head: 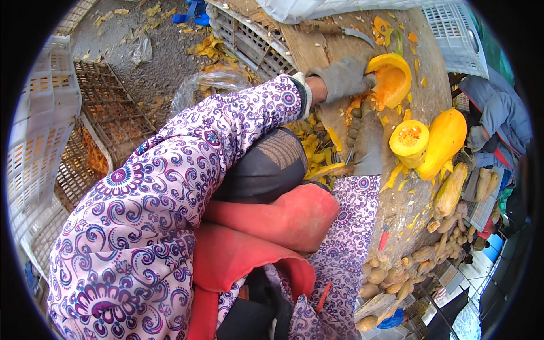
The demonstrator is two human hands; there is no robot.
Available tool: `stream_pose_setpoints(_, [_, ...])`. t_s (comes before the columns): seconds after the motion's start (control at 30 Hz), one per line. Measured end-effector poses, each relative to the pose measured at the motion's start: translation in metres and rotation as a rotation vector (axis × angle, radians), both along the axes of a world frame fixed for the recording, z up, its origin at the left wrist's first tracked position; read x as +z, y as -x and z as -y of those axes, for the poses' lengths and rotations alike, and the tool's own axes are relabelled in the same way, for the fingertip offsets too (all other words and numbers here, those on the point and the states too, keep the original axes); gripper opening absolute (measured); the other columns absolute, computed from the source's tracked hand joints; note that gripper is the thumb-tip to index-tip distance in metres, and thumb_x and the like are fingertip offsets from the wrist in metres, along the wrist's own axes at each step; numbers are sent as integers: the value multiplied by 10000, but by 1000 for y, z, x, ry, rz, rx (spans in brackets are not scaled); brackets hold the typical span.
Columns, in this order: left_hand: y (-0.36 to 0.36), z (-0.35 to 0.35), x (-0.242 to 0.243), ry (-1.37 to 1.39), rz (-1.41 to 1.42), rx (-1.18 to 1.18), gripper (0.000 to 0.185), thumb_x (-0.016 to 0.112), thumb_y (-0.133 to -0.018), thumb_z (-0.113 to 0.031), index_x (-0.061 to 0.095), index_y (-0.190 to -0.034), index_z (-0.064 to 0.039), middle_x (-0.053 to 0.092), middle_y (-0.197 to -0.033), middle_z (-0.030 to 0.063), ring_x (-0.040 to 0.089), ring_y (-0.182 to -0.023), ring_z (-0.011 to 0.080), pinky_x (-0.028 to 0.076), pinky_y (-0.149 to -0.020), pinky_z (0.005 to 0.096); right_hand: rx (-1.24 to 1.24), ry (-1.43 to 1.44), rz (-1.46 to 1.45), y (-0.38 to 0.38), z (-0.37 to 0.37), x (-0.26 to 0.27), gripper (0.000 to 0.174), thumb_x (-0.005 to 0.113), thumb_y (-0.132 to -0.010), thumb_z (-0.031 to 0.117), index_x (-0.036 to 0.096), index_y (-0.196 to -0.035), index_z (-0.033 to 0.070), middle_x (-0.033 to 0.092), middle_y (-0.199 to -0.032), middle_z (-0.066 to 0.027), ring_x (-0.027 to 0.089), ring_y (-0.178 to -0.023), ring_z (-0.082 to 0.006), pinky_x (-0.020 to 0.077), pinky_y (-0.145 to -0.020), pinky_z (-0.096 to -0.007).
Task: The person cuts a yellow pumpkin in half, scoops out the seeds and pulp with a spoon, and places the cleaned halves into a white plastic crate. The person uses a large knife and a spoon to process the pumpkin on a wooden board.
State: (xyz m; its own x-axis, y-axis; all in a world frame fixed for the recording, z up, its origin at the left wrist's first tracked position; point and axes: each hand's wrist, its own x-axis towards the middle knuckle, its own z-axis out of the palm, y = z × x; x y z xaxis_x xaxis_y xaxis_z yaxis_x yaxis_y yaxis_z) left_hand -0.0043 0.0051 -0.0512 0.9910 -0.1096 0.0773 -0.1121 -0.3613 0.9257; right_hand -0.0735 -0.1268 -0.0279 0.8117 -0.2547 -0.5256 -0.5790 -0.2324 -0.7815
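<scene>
My left hand (346,80), in a grey knit glove, grips a hollowed piece of orange-fleshed squash (397,72), its thumb on the cut rim. My right hand (368,136), also gloved, is closed just below the squash's opening, where stringy pulp (374,101) hangs out. A thin metal tool (349,156) sticks out of the right fist; its working end is hidden. Right of that hand stand a cut squash piece (409,148) with its seed cavity showing and a peeled whole squash (446,140).
A curved knife (359,36) with a wooden handle lies on the worn wooden board (408,204). A red-handled tool (383,240) is nearer me. Unpeeled squashes (395,276) pile at the lower right. Plastic crates (114,106) stand left. Peelings (314,148) lie below; another person (501,110) sits right.
</scene>
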Motion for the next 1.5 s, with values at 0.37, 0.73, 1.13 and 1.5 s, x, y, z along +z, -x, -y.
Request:
stream_pose_setpoints(0.37, [3, -2, -2, 31, 34, -98, 448, 591, -858, -298, 496, -1230, -67, 626, -1059, 245, 606, -999, 384, 481, -841, 435, 125, 274, 196, -27, 1, 4, 499, 436, -964, 413, 612, -948, -54, 641, -807, -138, 601, -705, -237, 471, -638, -359])
stream_pose_setpoints(0.73, [1, -1, -3, 1, 55, -48, 444, 579, -861, -314, 506, -1226, -71, 631, -1027, 252, 612, -966, 399, 490, -818, 453, -17, -278, -51, -14, 4, 0, 394, 490, -937, 451, 569, -888, 68, 351, -538, 69, 273, -403, -46, 217, -370, -209])
stream_pose_setpoints(1.13, [-3, 3, -7, -14, 34, -30, 438, 568, -863, -327, 527, -1218, -74, 633, -1036, 249, 607, -969, 406, 486, -829, 461, 108, 190, 187, -1, 2, 3, 430, 458, -966, 383, 580, -1070, -16, 575, -766, -68, 522, -648, -150, 426, -585, -279])
stream_pose_setpoints(1.5, [2, -1, -2, 27, 50, -34, 439, 571, -872, -330, 503, -1240, -100, 635, -1027, 242, 607, -961, 416, 489, -816, 472, -22, -64, -5, -14, 1, 7, 384, 481, -947, 391, 610, -912, 31, 495, -633, 15, 392, -489, -72, 301, -438, -225])
